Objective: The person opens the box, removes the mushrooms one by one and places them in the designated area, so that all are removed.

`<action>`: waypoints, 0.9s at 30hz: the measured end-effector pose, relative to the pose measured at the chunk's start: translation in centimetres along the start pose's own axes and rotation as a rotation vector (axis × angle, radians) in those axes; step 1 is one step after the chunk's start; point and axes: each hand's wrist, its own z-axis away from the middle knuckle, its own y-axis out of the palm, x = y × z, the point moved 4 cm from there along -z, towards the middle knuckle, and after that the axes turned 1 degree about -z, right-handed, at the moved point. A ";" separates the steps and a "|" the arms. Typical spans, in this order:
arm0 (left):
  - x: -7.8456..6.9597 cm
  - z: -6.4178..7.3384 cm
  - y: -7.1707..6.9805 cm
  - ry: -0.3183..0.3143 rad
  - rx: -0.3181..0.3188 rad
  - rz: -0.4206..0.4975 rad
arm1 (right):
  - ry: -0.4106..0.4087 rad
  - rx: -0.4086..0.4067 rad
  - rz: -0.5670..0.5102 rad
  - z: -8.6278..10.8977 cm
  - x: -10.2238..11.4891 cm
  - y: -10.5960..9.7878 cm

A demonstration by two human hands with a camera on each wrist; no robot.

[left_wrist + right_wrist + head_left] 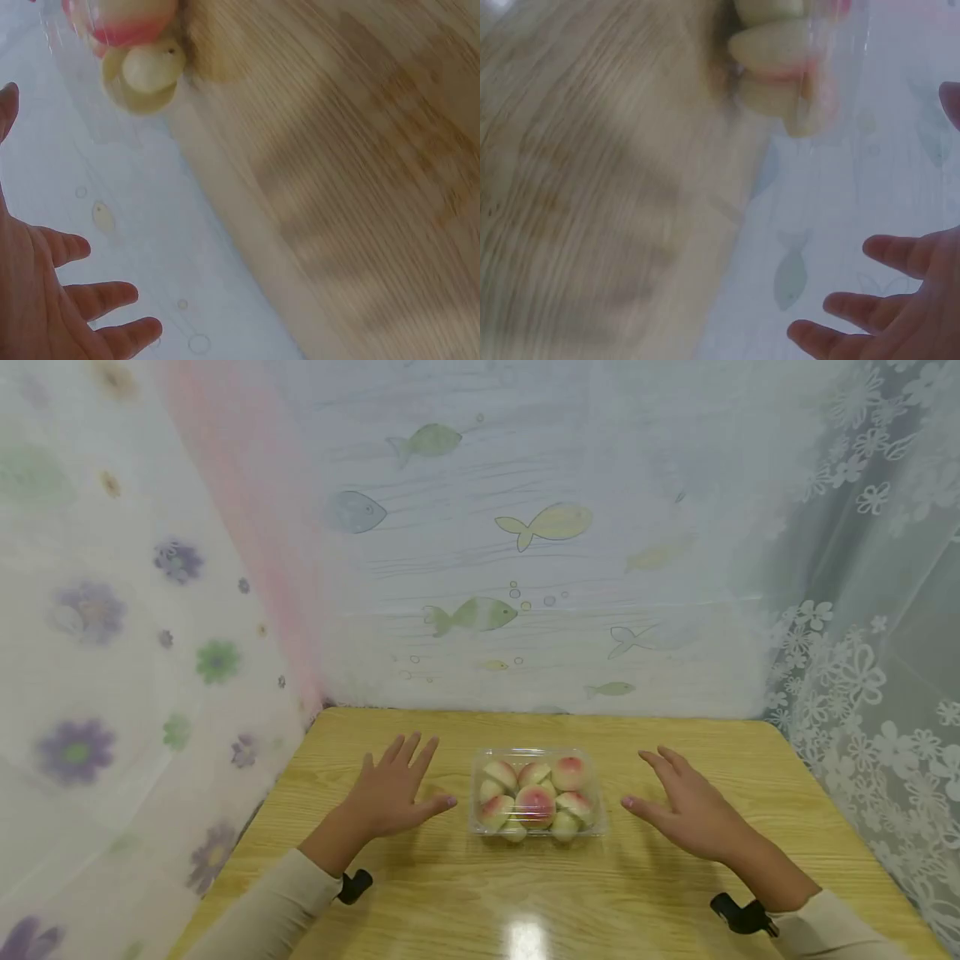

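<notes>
A clear plastic box (pixel 476 793) sits on the wooden table, its transparent lid over several cream, mushroom-shaped pieces (pixel 535 806) with pink-tinted caps. To the left of the box, my left hand (pixel 386 797) hovers with fingers spread and thumb toward the box's side. My right hand (pixel 693 814) is on the opposite side, fingers extended and thumb toward the box. A gap shows between each hand and the box. In the left wrist view, a round piece (pixel 142 75) shows its pale underside through the plastic; pale pieces (pixel 772 52) appear in the right wrist view.
The wood-grain table (pixel 450 902) ends at a back edge against a fish-print curtain (pixel 555 652). Flower-patterned curtains hang at the left (pixel 135 693) and right (pixel 892 735). Black wrist devices (pixel 356 887) are strapped at both sleeve cuffs.
</notes>
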 end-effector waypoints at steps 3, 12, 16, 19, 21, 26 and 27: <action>-0.7 -0.2 0.5 0.022 -0.007 -0.016 | 0.001 0.000 -0.012 0.0 0.2 0.4; -3.1 -1.1 1.1 0.086 -0.055 -0.021 | 0.006 0.008 -0.156 0.0 0.5 1.6; -4.5 -1.6 1.2 0.093 -0.062 0.002 | 0.006 -0.008 -0.200 0.0 0.4 2.3; -5.5 -2.1 1.4 0.108 -0.075 0.014 | 0.001 -0.021 -0.217 0.1 0.4 2.7; -6.0 -2.4 1.5 0.123 -0.090 0.009 | 0.008 -0.025 -0.231 0.1 0.3 2.8; -7.5 -2.9 1.8 0.163 -0.122 0.024 | 0.035 -0.040 -0.273 0.2 0.2 3.3; -7.8 -3.0 1.9 0.170 -0.123 0.031 | 0.042 -0.044 -0.283 0.2 0.1 3.3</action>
